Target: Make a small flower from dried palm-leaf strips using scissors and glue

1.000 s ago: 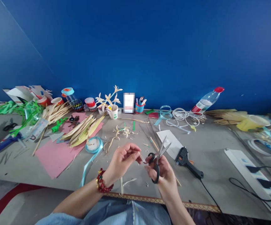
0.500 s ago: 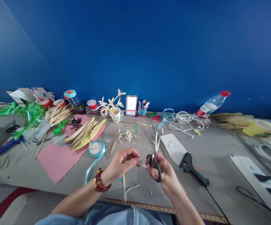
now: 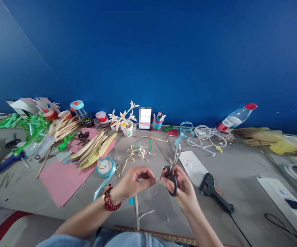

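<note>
Currently, main risk: loose scrap and part-open blades close to the fingers
Right hand is closed round the black handles of the scissors, blades slightly parted, tips pointing away from the body; left hand faces it, fingers curled, thumb and fingertips nearly meeting, contents too small to tell. A tiny pale scrap seems to sit at the right fingertips, in the gap between the hands; it could drop unnoticed, its size and a light pinch being the likely causes. If the right wrist turns inward, the blades could nick the left fingers. Ribbon lies beside the left wrist and may catch on the bracelet if that arm draws back. Glue gun lies just outboard of the right hand; an outward swing could knock it, heat unknown
</note>
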Motion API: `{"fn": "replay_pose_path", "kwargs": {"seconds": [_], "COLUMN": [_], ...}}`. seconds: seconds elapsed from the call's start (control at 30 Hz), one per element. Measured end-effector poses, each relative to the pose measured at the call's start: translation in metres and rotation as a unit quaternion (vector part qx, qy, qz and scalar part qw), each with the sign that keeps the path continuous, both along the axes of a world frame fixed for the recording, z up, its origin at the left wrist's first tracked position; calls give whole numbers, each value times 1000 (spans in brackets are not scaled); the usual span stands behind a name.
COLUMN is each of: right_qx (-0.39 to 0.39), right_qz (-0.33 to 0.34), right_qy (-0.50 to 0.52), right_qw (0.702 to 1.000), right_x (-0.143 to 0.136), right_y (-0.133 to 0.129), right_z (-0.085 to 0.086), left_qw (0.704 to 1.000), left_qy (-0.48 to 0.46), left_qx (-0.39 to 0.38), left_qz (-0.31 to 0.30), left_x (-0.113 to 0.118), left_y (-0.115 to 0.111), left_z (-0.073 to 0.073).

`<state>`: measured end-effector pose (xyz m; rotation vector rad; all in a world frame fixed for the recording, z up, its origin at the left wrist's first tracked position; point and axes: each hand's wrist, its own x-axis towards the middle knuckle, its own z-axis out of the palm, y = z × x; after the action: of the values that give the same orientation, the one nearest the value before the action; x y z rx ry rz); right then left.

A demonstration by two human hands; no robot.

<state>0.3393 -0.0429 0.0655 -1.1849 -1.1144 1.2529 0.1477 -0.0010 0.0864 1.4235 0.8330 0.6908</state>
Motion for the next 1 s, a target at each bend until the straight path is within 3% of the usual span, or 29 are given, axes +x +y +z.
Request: {"fn": "replay_pose_path", "kwargs": {"seconds": [0.13, 0.3, 0.4, 0.53, 0.67, 1.0], "right_qx": [33, 35, 68, 144, 193, 193], "right_qz": [37, 61, 33, -15, -35, -37], "right_qy": [-58, -139, -236, -368, -428, -440], "right_qw": [997, 988, 969, 918, 882, 876], "right_x": [-3, -7, -5, 0, 3, 6], "right_y": [-15, -34, -37, -35, -33, -33], "right_z": [-17, -29, -25, -14, -5, -3], "left_qw": [992, 990, 988, 981, 973, 978], "left_qy": [-78, -95, -121, -170, -203, -187], "left_qx": [-71, -33, -21, -32, -68, -45], "left_qz": [62, 98, 93, 88, 90, 86], "left_x": [3, 8, 10, 11, 11, 10], "left_y": [-1, -5, -6, -6, -5, -7], "left_z": [2, 3, 0, -4, -4, 0]}}
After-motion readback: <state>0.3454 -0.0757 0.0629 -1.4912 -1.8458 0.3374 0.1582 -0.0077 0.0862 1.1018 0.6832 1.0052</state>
